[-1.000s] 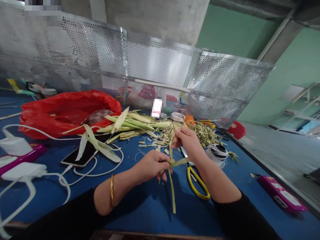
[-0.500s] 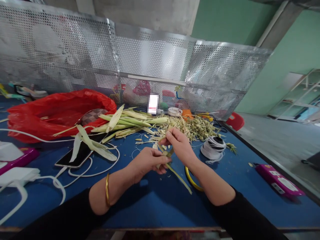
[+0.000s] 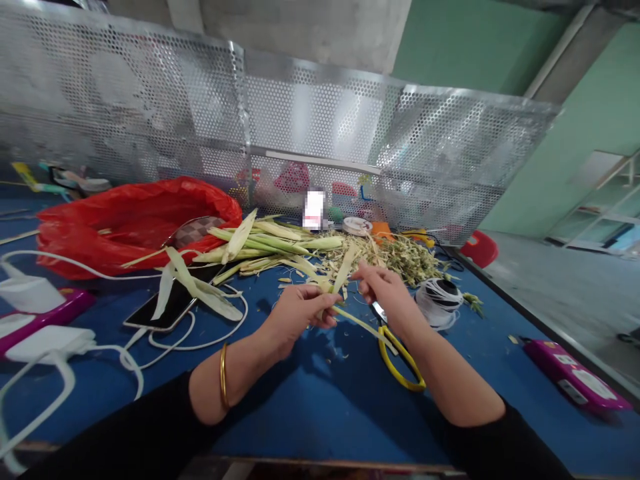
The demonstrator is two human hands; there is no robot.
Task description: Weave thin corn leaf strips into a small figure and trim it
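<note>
My left hand [image 3: 305, 310] is closed in a pinch on pale corn husk strips [image 3: 344, 268]. One wide strip stands up from the fingers, and a thin strip [image 3: 367, 327] slants down to the right. My right hand [image 3: 383, 290] hovers just right of the upright strip, fingers loosely bent and apart from it, nothing visible in them. Below the right wrist lie scissors with yellow handles [image 3: 417, 385], their blades partly hidden by the hand. A heap of corn husks [image 3: 270, 243] lies behind my left hand.
Dried plant scraps [image 3: 415, 257] and a spool of white cord [image 3: 439, 300] lie to the right. A red plastic bag [image 3: 100, 207], a dark phone [image 3: 165, 303] and white cables are left. A purple case [image 3: 575, 373] sits right; a perforated metal screen [image 3: 315, 113] stands behind.
My right hand has let go of the husk and moved right, leaving the wide strip standing from my left hand. The view has shifted slightly, and more of the scissors shows.
</note>
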